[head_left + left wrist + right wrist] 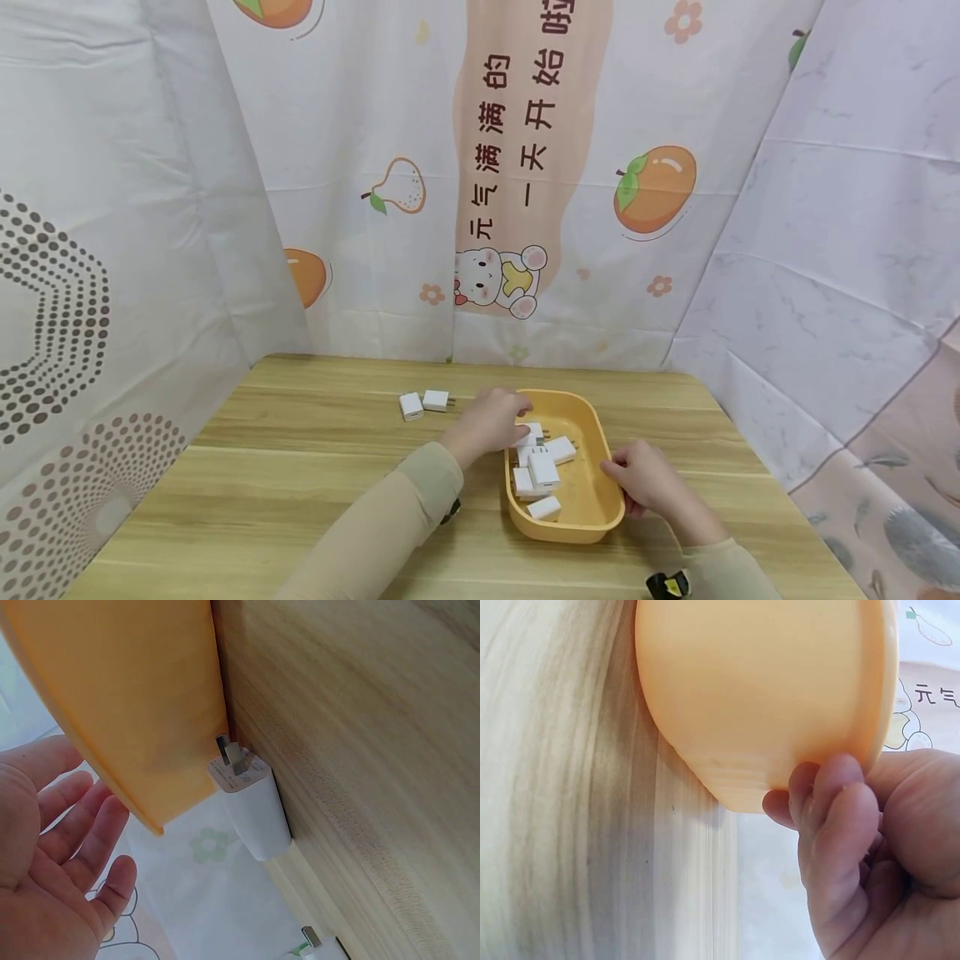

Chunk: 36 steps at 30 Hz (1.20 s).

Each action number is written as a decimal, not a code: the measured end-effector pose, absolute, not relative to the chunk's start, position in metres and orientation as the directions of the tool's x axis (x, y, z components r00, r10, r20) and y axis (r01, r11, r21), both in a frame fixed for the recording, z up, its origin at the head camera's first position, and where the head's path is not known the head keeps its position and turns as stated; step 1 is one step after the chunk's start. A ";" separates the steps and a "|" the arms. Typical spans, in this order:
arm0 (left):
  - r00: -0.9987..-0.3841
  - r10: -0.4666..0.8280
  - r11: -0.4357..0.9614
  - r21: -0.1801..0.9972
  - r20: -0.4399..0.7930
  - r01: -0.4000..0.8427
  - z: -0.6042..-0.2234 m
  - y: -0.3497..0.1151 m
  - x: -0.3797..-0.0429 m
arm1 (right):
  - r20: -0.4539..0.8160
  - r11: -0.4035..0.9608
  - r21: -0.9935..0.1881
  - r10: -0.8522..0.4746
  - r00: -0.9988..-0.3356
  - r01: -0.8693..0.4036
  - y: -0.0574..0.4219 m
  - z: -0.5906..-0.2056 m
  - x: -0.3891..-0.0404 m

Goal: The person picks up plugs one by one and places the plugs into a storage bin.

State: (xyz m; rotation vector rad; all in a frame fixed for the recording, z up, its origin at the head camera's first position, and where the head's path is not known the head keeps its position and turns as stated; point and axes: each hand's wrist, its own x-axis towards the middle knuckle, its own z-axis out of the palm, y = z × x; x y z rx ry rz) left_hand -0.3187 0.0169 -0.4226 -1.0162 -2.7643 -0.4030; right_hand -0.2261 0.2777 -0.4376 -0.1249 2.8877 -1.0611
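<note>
A yellow plastic basket stands on the table with several white charger plugs lying in it, mostly along its left side. My left hand reaches over the basket's left rim near the plugs at the back. In the left wrist view its fingers are loosely bent and spread beside the rim; no plug shows in them, though the part inside the basket is hidden. With thumb and fingers, my right hand grips the basket's right rim. The right wrist view shows the curled fingers against the basket's outer wall.
Two more white charger plugs, one nearer and one with its prongs pointing right, lie on the wooden table left of the basket. Behind the table hangs a printed curtain, with further cloth at both sides.
</note>
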 end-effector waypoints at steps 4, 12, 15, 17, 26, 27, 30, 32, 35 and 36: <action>-0.761 0.602 0.734 0.210 0.240 0.646 -0.422 0.016 -0.319 | -0.035 0.758 -0.651 -0.093 -0.995 -0.047 0.278 -0.438 -0.226; -0.809 0.555 0.770 0.248 0.195 0.588 -0.411 0.006 -0.316 | -0.041 0.762 -0.646 -0.084 -0.996 -0.038 0.277 -0.437 -0.226; -0.818 0.543 0.779 0.250 0.191 0.576 -0.405 0.001 -0.314 | -0.042 0.762 -0.647 -0.080 -0.996 -0.034 0.276 -0.437 -0.226; -0.815 0.544 0.780 0.239 0.201 0.579 -0.402 -0.004 -0.314 | -0.041 0.762 -0.646 -0.082 -0.996 -0.037 0.276 -0.437 -0.226; -0.809 0.538 0.784 0.211 0.238 0.584 -0.397 -0.024 -0.319 | -0.029 0.760 -0.647 -0.100 -0.995 -0.058 0.278 -0.439 -0.227; -0.811 0.534 0.787 0.209 0.237 0.580 -0.397 -0.027 -0.319 | -0.029 0.761 -0.647 -0.100 -0.995 -0.058 0.278 -0.439 -0.227; -0.816 0.526 0.793 0.208 0.240 0.573 -0.396 -0.035 -0.321 | -0.031 0.760 -0.647 -0.102 -0.994 -0.058 0.278 -0.439 -0.227; -0.822 0.517 0.796 0.217 0.239 0.565 -0.396 -0.041 -0.323 | -0.031 0.760 -0.647 -0.103 -0.994 -0.058 0.278 -0.438 -0.226; -0.833 0.498 0.802 0.237 0.242 0.548 -0.395 -0.051 -0.325 | -0.030 0.761 -0.646 -0.102 -0.994 -0.058 0.278 -0.438 -0.226; -0.834 0.493 0.803 0.239 0.247 0.545 -0.395 -0.054 -0.326 | -0.030 0.762 -0.645 -0.100 -0.994 -0.057 0.277 -0.438 -0.226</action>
